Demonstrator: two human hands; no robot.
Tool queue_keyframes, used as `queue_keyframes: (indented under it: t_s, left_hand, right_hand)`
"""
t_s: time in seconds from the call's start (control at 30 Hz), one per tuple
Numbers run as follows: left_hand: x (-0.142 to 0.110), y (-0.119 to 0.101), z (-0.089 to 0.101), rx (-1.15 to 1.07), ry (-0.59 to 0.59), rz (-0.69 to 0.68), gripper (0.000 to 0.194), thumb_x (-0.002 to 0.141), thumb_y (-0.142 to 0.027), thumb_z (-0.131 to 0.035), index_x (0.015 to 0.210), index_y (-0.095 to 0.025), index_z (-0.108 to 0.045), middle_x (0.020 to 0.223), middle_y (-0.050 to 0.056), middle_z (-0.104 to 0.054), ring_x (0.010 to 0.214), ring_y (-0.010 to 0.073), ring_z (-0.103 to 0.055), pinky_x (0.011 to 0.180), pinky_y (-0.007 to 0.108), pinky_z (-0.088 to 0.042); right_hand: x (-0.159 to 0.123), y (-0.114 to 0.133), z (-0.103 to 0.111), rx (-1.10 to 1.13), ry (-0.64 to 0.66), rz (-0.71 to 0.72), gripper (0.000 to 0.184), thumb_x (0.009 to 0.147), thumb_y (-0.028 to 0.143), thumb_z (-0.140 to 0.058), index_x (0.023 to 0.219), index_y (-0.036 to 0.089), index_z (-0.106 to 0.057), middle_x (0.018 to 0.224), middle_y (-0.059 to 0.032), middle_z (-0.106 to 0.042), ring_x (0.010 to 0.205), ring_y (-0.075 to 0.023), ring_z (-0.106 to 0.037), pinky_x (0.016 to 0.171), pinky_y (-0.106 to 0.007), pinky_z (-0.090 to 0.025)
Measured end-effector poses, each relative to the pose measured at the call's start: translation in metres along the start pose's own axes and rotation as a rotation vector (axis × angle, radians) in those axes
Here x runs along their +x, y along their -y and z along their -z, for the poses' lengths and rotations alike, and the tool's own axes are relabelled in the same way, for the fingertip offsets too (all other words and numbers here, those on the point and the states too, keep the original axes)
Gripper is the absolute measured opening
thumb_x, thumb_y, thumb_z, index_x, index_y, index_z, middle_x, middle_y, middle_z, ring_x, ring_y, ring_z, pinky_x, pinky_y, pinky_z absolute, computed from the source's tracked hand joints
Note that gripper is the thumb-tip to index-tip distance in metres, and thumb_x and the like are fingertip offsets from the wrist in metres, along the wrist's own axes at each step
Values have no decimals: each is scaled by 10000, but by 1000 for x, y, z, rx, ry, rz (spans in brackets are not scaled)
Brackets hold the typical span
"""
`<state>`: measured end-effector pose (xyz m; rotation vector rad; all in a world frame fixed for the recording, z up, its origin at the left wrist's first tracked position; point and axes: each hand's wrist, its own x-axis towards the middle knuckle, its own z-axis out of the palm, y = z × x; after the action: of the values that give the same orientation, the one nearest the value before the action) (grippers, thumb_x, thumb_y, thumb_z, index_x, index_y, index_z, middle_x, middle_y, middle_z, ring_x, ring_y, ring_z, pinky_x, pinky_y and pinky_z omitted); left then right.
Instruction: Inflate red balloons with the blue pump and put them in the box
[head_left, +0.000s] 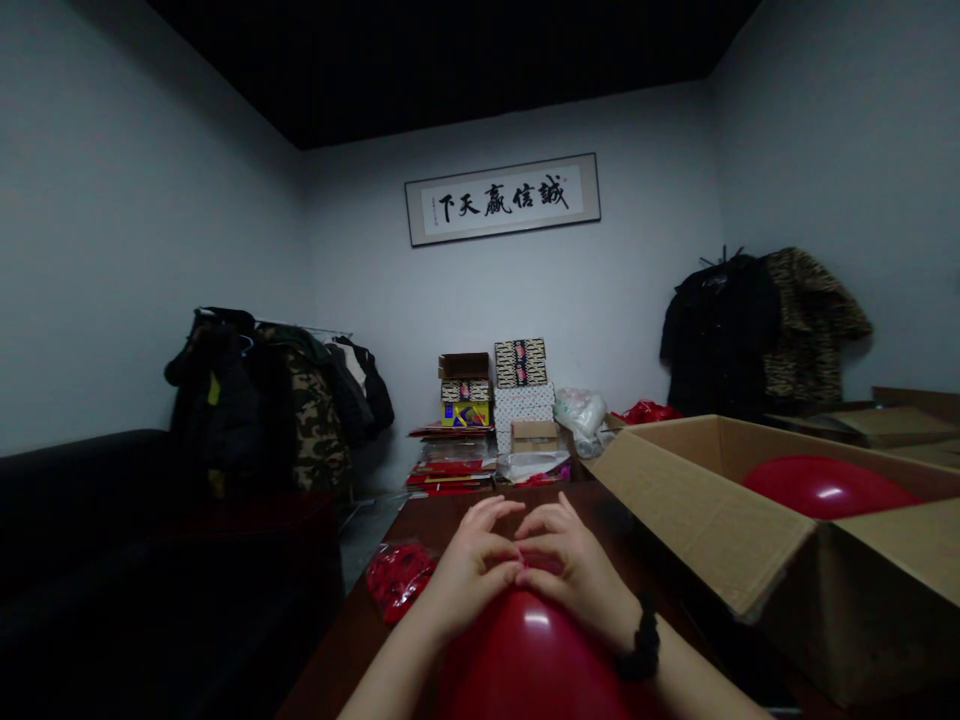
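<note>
An inflated red balloon (525, 655) fills the bottom middle of the head view, its neck end pointing away from me. My left hand (484, 550) pinches the balloon's neck between thumb and index finger, the other fingers curled loosely above. From the other side my right hand (566, 560) pinches the same neck, thumb and fingertips meeting those of the left. A black band circles my right wrist. Just left of my left forearm, a clear packet of red balloons (400, 580) lies on the brown table (341, 645).
At right stands an open cardboard box (697, 510) with another red balloon (829, 487) inside, its flap reaching toward the table. Stacked boxes (523, 400) and red packages (450, 470) sit beyond the table. A dark sofa (82, 500) is at left; coats (300, 400) hang behind it.
</note>
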<state>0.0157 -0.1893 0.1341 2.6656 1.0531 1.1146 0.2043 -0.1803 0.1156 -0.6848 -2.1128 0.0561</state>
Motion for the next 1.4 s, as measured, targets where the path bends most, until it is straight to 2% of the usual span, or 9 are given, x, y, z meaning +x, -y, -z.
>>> queue_keyframes:
  t_s: [0.13,0.27,0.4,0.63,0.83,0.97,1.17,1.27,1.4]
  left_hand:
    - [2,-7,3,38,36,19,170,777,-175,-589,785,-262,-735,1292,34,-570,1269,256,-391,1047,517,-325]
    - [4,-21,4,229,12,20,185,759,-138,-590,774,-270,-718,1279,23,-588,1278,277,-380,1069,635,-170]
    - [2,-25,0,373,-33,-61,151,761,-153,-594,763,-256,-704,1267,28,-598,1272,280,-390,1070,664,-68]
    - [-5,-20,-8,427,-114,-25,77,718,-156,-645,690,-226,-658,1225,47,-614,1237,308,-419,1051,677,-121]
    - [-17,-25,-18,446,-331,47,148,760,-137,-585,858,-234,-637,1238,87,-566,1221,286,-434,1057,635,-198]
    - [-22,-27,-24,432,-340,36,141,762,-125,-578,806,-242,-643,1203,69,-587,1214,296,-438,1052,651,-191]
    - [-24,-26,-27,367,-317,57,140,749,-153,-608,837,-251,-656,1165,64,-593,1185,290,-455,1050,639,-218]
    - [-26,-22,-26,387,-346,85,116,765,-170,-601,827,-249,-660,1150,65,-606,1164,288,-468,1041,657,-205]
    - [-27,-16,-24,426,-352,108,78,768,-189,-611,743,-242,-663,1144,62,-626,1164,298,-466,1032,676,-185]
  right_hand:
    - [-4,-1,-5,-95,-55,48,67,825,319,-606,860,302,-660,923,13,-649,973,-183,-554,1094,-590,-143]
    - [-8,-3,-15,-181,-148,48,62,831,261,-593,857,286,-644,887,13,-665,966,-190,-547,1078,-624,-163]
    - [-12,-5,-21,-235,-166,80,75,842,230,-572,864,272,-631,867,20,-671,963,-185,-545,1084,-627,-165]
    - [-16,-7,-23,-221,-164,98,111,829,168,-545,859,257,-605,867,19,-671,990,-182,-542,1086,-589,-206]
    - [-13,-7,-24,-202,-198,79,145,785,147,-555,872,259,-584,885,4,-657,1005,-207,-534,1065,-597,-233]
    - [-12,-6,-26,-231,-185,89,148,773,124,-552,849,251,-566,879,11,-647,1028,-209,-511,1080,-588,-215]
    - [-10,2,-30,-255,-168,118,162,748,100,-545,819,243,-570,878,6,-641,1007,-207,-512,1092,-580,-217]
    - [-10,4,-32,-253,-205,143,176,761,104,-552,863,243,-587,882,3,-647,1013,-207,-514,1090,-575,-243]
    - [-12,4,-36,-249,-234,174,175,773,101,-554,870,237,-608,991,-21,-648,1055,-210,-507,1055,-554,-328]
